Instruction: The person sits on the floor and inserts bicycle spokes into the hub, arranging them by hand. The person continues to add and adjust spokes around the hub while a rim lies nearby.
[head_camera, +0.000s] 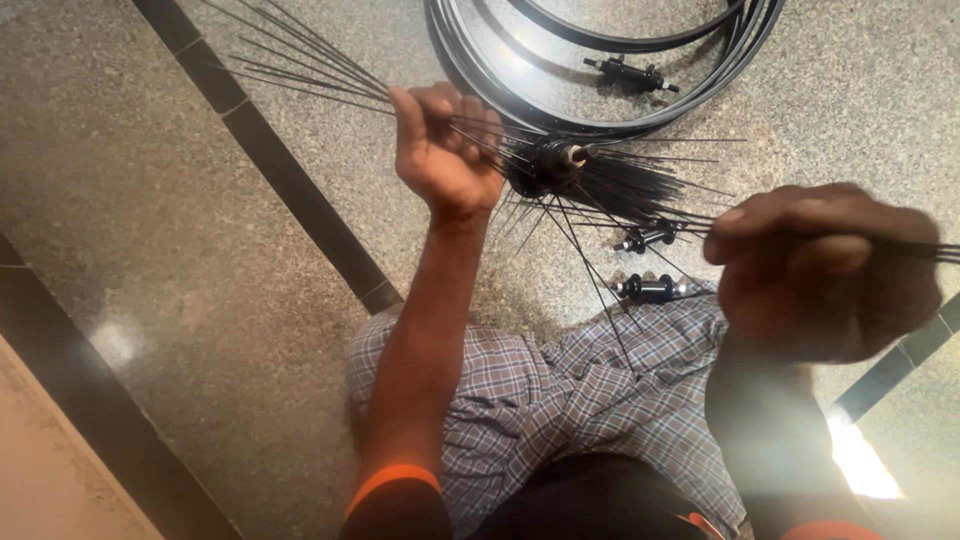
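The black wheel hub (555, 163) hangs in the air above the floor, in front of the person's knees, with thin black spokes (640, 190) already threaded through its flange and bristling out in a loose fan to the right and downward; the left hand (440, 150) is clenched around a bundle of spokes (300, 70) just beside the hub, their long ends raking up and to the left; the right hand (820, 265), blurred and closer to the camera, is closed with thumb and fingers pinched on more spokes that run off the right edge; the step in hand looks like lacing the hub, with spokes being gathered and sorted before any rim is fitted; the next move would seem to call for separating 1 spoke from the tangle without dragging the others out of their holes; below the hub, 2 spare hubs (648, 288) lie on the floor by the checked cloth (560, 390) over the person's lap; further off, a stack of black rims (610, 110) lies on the speckled stone floor (150, 250), with another hub (630, 72) inside the rings.
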